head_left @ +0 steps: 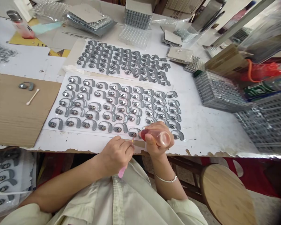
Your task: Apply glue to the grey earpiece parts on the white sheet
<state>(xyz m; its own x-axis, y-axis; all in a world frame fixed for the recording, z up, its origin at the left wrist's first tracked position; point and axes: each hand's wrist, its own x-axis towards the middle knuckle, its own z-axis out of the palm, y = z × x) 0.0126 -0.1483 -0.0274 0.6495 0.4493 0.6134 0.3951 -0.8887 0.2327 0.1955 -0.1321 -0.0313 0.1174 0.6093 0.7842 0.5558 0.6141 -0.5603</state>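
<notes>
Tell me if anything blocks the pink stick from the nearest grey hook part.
Nothing visible: the pink stick in the left hand reaches the grey hook part; the bottle in the right hand sits beside it.

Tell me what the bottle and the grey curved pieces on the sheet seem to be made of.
The bottle looks like clear, glossy plastic or glass, with pink liquid showing through. The grey pieces look like matte moulded plastic or rubber, given their dull, even surface. Their round centres shine like metal, though they could be plated plastic.

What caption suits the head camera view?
Left hand holds a pink-handled swab at a grey ear hook; right hand holds a pink-tinted bottle.
</notes>
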